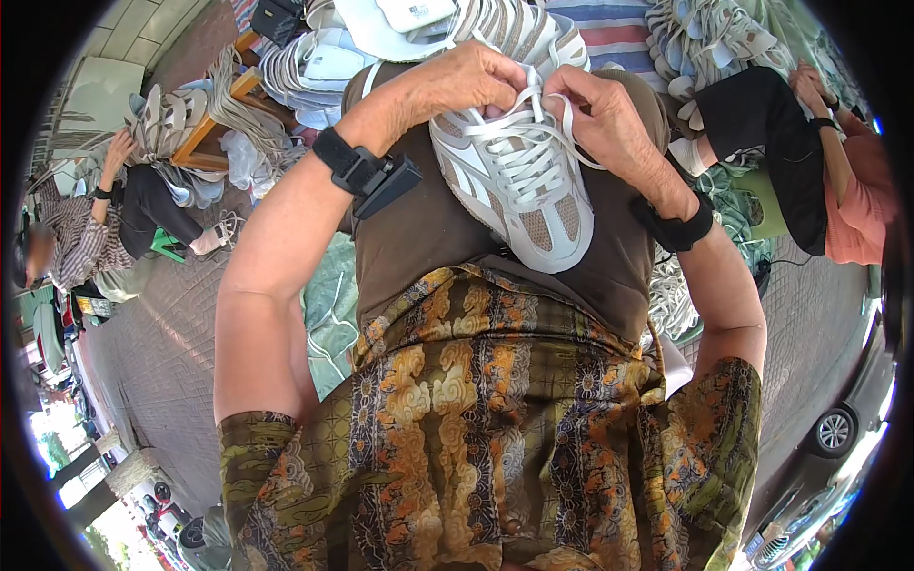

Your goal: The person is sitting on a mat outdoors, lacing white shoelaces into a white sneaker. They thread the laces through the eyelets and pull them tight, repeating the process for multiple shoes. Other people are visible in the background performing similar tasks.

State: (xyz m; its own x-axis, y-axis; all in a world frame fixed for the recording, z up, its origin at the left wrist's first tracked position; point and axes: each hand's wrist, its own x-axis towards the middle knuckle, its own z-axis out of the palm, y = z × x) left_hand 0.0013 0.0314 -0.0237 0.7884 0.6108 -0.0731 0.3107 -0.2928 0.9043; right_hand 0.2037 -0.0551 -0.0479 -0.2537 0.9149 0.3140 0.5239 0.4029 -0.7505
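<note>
The person wears an olive patterned shirt (495, 419), brown trousers (405, 228), black wristbands (693, 226).

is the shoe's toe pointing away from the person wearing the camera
No, the sneaker has its toe pointing back toward the wearer's patterned shirt.

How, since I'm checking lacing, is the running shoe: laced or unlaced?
Laced: rows of white shoelace cross the running shoe; whether tied, unclear.
</note>
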